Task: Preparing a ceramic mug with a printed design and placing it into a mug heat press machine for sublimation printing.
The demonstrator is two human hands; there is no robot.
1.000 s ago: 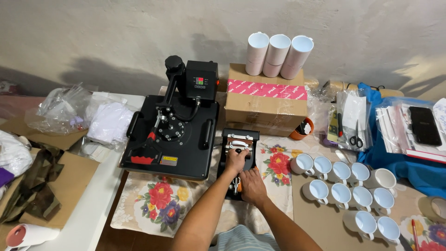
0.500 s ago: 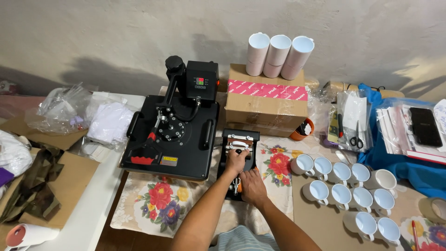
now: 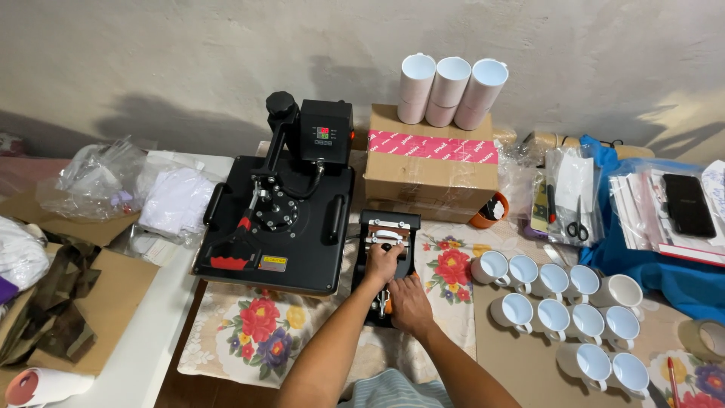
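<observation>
Gripping the small mug press (image 3: 387,249) beside the flat heat press (image 3: 279,227), the left hand (image 3: 384,262) and right hand (image 3: 408,302) stay put, fingers closed on its handle.

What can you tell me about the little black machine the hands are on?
The small black press is a narrow, boxy machine with silvery metal bars on top and an orange-tipped lever near its front. It sits on the flowered cloth, right of the big flat press. The left hand grips its top; the right hand rests by the lever.
</observation>
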